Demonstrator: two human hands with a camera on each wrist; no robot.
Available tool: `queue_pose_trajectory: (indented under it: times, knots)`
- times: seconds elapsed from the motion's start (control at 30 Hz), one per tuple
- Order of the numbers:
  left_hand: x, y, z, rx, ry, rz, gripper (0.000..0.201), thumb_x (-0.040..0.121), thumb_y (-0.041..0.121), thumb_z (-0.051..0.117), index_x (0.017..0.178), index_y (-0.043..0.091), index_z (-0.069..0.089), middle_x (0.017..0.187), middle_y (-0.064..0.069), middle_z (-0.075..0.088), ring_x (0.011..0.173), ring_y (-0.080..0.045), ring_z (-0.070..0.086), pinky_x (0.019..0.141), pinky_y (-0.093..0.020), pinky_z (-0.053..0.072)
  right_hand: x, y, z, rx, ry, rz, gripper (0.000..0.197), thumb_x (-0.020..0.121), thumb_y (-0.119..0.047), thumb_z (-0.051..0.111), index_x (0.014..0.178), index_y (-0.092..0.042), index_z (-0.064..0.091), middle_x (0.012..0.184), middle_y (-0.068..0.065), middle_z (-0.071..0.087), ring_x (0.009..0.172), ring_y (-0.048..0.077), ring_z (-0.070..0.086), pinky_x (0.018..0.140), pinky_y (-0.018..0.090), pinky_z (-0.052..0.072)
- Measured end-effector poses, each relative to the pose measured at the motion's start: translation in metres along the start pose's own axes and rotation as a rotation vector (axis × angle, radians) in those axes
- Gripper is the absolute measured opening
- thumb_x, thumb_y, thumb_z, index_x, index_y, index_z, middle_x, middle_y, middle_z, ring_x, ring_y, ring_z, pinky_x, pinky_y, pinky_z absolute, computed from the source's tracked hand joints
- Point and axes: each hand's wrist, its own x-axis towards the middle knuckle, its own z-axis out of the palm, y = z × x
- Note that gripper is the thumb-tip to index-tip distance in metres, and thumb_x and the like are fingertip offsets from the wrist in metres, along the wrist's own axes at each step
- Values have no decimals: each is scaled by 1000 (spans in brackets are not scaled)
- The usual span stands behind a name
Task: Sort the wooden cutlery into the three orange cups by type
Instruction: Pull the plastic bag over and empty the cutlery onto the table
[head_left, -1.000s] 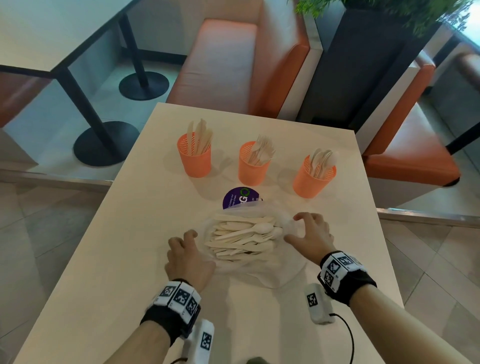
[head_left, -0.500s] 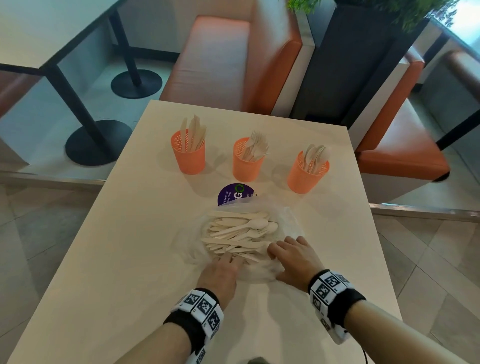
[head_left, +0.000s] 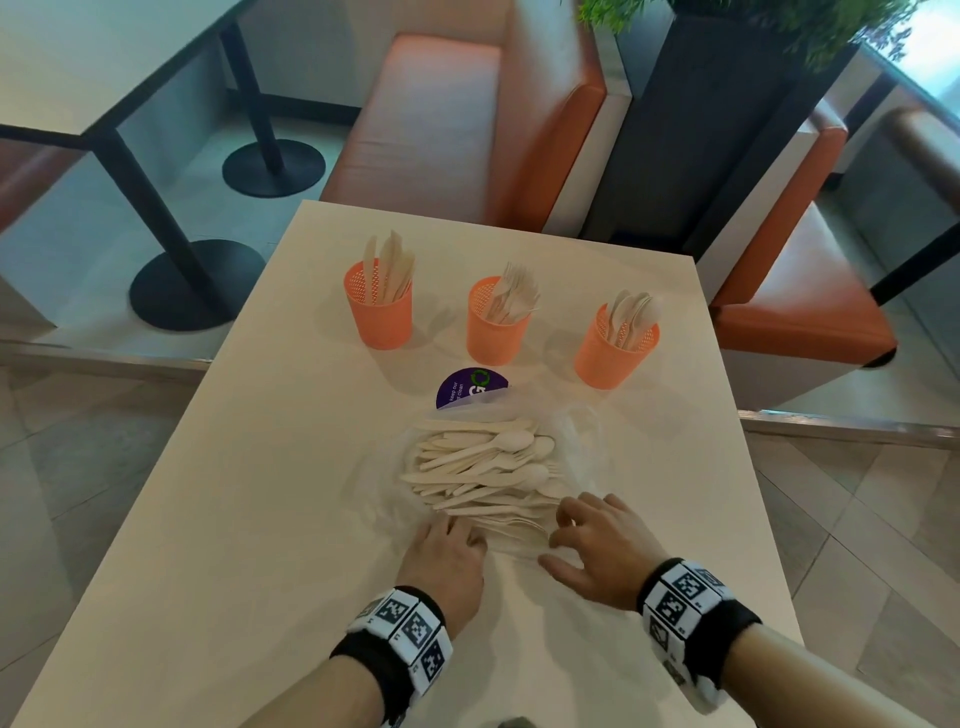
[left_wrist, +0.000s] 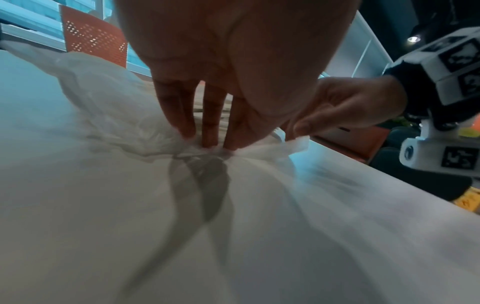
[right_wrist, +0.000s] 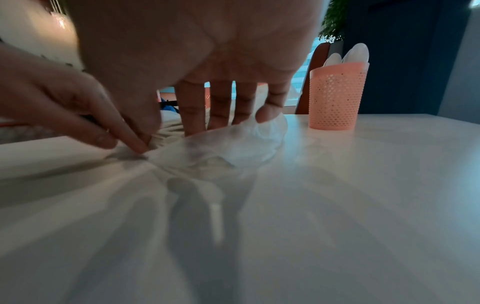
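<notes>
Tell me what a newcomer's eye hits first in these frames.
First, the heap of wooden cutlery on a clear plastic bag in the middle of the table. Behind it stand three orange cups in a row: knife cup left, fork cup middle, spoon cup right. The left hand and right hand have fingers on the bag's near edge.

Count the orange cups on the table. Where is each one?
3, in a row beyond the loose cutlery pile: left cup holding knives, middle cup holding forks, right cup holding spoons. All three are in plain view, and no others show.
</notes>
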Motion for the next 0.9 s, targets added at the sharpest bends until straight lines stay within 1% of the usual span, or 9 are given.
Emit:
queue_pose_trajectory:
  times: [0.1, 0.23, 0.33, 0.43, 0.47, 0.53, 0.6, 0.73, 0.9]
  knots:
    - [2, -7, 0, -114, 5, -93, 36, 95, 14, 40, 128, 15, 53, 131, -8, 51, 117, -26, 45, 101, -32, 38, 6, 2, 7, -30, -70, 18, 35, 92, -46, 43, 82, -30, 73, 88, -10, 66, 74, 19, 66, 65, 30, 45]
    - [-4, -28, -5, -212, 118, -334, 32, 99, 33, 37, 117, 18, 59, 119, -4, 54, 103, -23, 47, 93, -31, 41, 16, -1, 11, 57, -113, 134, 16, 97, -31, 48, 105, -24, 60, 106, -3, 67, 91, 29, 64, 73, 33, 46]
    - [-4, -44, -11, -449, 137, -536, 35, 98, 39, 36, 103, 14, 61, 109, -8, 57, 98, -26, 51, 88, -33, 41, 22, -3, 11, 95, -78, 179, 13, 94, -24, 49, 98, -23, 61, 98, -3, 68, 89, 27, 63, 69, 32, 45]
    - [5, -58, -14, -659, 179, -707, 36, 94, 44, 47, 96, 10, 58, 104, -11, 53, 95, -30, 53, 85, -38, 45, 25, -4, 9, 121, 12, 164, 11, 76, -15, 77, 77, -23, 70, 78, -3, 64, 76, 24, 61, 55, 29, 48]
    - [8, -61, -16, -694, 174, -745, 36, 92, 43, 52, 98, 8, 56, 105, -12, 52, 95, -31, 54, 83, -39, 46, 26, -3, 11, 137, 36, 165, 13, 71, -14, 81, 73, -22, 70, 77, -2, 61, 73, 25, 62, 54, 29, 47]
    - [14, -67, -18, -737, 124, -796, 31, 89, 32, 58, 104, 5, 54, 108, -14, 55, 97, -33, 57, 80, -36, 45, 25, -4, 11, 197, 16, 231, 1, 84, -18, 71, 84, -19, 70, 91, 1, 59, 82, 27, 62, 66, 33, 50]
    - [19, -67, -23, -769, 95, -828, 25, 88, 20, 56, 106, 4, 54, 108, -17, 60, 98, -35, 59, 75, -32, 42, 24, -2, 12, 232, -21, 270, 10, 92, -24, 60, 95, -18, 67, 101, 3, 60, 87, 27, 62, 75, 33, 49]
    - [27, -64, -29, -961, 146, -884, 19, 84, 3, 55, 102, 5, 53, 104, -17, 61, 83, -30, 55, 66, -28, 38, 24, -4, 10, 266, -5, 273, 9, 90, -18, 61, 93, -15, 69, 98, 5, 63, 83, 28, 62, 72, 29, 45]
    - [25, -68, -21, -1296, 233, -927, 37, 81, -4, 60, 102, 13, 36, 84, -5, 47, 65, -18, 44, 54, -26, 36, 27, -3, 5, 299, -11, 301, 16, 88, -11, 62, 93, -11, 77, 101, 10, 63, 87, 32, 63, 70, 28, 42]
